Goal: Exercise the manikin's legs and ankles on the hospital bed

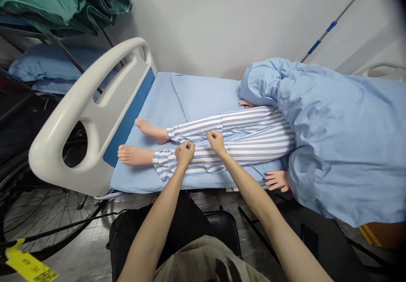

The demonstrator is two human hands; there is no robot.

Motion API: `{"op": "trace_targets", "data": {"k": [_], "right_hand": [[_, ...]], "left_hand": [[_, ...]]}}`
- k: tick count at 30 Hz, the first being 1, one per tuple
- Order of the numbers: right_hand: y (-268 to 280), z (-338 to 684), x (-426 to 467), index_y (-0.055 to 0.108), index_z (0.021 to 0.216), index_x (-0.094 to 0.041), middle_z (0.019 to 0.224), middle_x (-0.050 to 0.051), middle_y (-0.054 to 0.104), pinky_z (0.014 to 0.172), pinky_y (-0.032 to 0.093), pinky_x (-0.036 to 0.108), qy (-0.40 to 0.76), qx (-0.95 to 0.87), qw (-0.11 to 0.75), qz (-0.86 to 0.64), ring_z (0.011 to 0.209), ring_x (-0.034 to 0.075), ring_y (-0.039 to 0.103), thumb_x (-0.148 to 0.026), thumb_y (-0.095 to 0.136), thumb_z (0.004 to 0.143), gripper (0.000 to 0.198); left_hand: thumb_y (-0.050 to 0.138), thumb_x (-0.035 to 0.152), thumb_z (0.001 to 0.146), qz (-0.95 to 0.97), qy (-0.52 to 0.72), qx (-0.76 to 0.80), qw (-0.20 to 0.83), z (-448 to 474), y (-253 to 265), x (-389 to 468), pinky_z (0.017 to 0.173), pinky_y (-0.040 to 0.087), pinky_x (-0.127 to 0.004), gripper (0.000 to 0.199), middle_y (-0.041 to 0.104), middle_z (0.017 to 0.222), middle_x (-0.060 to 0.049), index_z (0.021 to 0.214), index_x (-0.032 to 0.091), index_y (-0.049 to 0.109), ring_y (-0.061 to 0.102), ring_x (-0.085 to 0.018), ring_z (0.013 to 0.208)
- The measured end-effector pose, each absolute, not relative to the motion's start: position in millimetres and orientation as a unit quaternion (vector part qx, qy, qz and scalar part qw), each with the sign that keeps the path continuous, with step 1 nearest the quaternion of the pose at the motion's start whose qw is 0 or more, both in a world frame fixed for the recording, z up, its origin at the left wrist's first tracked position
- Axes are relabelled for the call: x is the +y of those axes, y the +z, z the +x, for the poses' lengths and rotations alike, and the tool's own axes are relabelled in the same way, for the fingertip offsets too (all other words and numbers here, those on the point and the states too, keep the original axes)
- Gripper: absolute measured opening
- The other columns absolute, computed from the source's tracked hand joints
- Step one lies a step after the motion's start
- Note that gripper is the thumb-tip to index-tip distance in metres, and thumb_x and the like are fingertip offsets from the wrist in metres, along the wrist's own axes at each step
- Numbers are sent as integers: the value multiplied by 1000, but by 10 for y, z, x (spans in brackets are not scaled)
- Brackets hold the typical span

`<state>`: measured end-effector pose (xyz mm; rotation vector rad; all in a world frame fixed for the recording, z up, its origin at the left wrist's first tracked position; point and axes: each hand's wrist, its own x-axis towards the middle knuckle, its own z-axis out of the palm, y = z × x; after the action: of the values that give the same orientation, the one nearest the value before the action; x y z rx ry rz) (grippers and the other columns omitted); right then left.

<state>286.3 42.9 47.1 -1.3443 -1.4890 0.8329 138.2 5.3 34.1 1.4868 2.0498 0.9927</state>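
A manikin in blue-and-white striped trousers (260, 151) lies on the bed with its legs stretched toward the footboard. Its two bare feet, the near foot (136, 155) and the far foot (152, 130), stick out of the cuffs. My left hand (185, 153) is closed in a fist at the near lower leg, just above the cuff. Also curled into a fist, my right hand (216, 141) is farther up, near the knees and between the two legs. No cloth shows pinched in either fist. Whether the fists press on the legs or hover is hard to tell.
A light blue quilt (349, 142) covers the manikin's upper body; its near hand (277, 180) pokes out. The white footboard (95, 112) stands at left, by a wheelchair wheel (38, 214). A black chair (225, 227) stands below the bed. Green cloth (63, 2) fills a rack.
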Motion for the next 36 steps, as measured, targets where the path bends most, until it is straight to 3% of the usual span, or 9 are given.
{"op": "trace_targets", "data": {"k": [5, 8, 14, 18, 24, 30, 36], "right_hand": [[334, 3124, 342, 31, 55, -21, 52, -4, 30, 60, 17, 28, 211, -651, 357, -636, 55, 11, 26, -25, 52, 79, 32], [302, 3080, 332, 34, 56, -21, 52, -4, 33, 60, 15, 29, 190, -675, 320, -637, 55, 12, 26, -24, 53, 80, 31], [286, 3164, 439, 28, 57, -22, 53, -5, 29, 57, 22, 26, 281, -572, 457, -620, 55, 11, 28, -30, 46, 87, 36], [323, 3279, 532, 27, 60, -24, 55, -5, 27, 54, 26, 25, 344, -486, 528, -606, 57, 10, 28, -37, 45, 87, 35], [581, 3707, 585, 27, 58, -23, 56, -6, 26, 56, 25, 26, 303, -581, 529, -540, 56, 9, 27, -48, 51, 85, 45], [458, 4257, 512, 26, 57, -23, 55, -6, 24, 57, 23, 27, 242, -584, 493, -597, 57, 9, 26, -51, 51, 87, 49], [317, 4288, 482, 26, 58, -23, 55, -4, 26, 58, 23, 28, 203, -560, 501, -628, 58, 11, 28, -53, 42, 92, 49]], "left_hand": [[56, 24, 75, 531, 345, 747, 200, 1405, 313, 51, 62, 21, -29, 31, 38, 54, 2, 55, 20, 32, 32, -13, 58], [58, 23, 72, 548, 353, 725, 222, 1529, 375, 123, 62, 21, -29, 31, 38, 52, 2, 53, 20, 34, 30, -13, 57], [52, 22, 75, 502, 500, 620, 338, 2229, 541, 266, 59, 26, -27, 32, 30, 52, 4, 53, 21, 28, 31, -11, 55], [51, 28, 81, 505, 486, 612, 366, 2499, 477, 207, 59, 25, -28, 37, 33, 50, 4, 51, 21, 31, 32, -11, 55], [53, 25, 79, 543, 451, 621, 341, 2481, 416, 140, 61, 25, -27, 34, 33, 51, 4, 53, 20, 32, 32, -11, 57], [54, 23, 79, 549, 417, 646, 328, 2506, 395, 114, 60, 23, -28, 34, 31, 52, 5, 54, 19, 31, 31, -11, 56], [54, 20, 79, 497, 487, 627, 351, 2572, 556, 143, 60, 29, -28, 32, 36, 52, 4, 53, 21, 34, 35, -11, 56]]}}
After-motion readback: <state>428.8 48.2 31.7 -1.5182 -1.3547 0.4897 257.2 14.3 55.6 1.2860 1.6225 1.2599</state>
